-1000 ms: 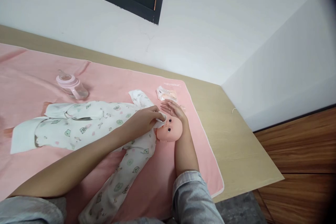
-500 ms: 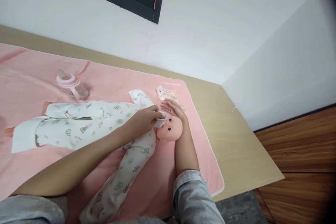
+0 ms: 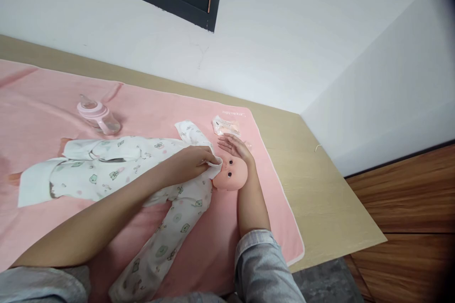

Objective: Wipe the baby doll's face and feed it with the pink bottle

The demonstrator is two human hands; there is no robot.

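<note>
A baby doll (image 3: 232, 177) in a white printed outfit (image 3: 117, 170) lies on its back, head to the right. My left hand (image 3: 194, 161) reaches across its chest and pinches a white wipe (image 3: 215, 168) against the mouth and chin, covering part of the lower face. Around the top of the doll's head curls my right forearm, and my right hand (image 3: 234, 146) rests along the far side of the head, fingers stretched out and loosely together. Just beyond those fingers lies a small clear and white packet (image 3: 226, 126).
A pink blanket (image 3: 149, 104) covers much of the wooden table (image 3: 330, 208). On it, a pink-topped baby bottle (image 3: 98, 114) lies at the left, beyond the doll's legs. White walls meet behind the table, below a dark window frame (image 3: 159, 0).
My left hand has shifted slightly left with the wipe, from the mouth towards the chin, and more of the face shows. My right hand stays where it was.
</note>
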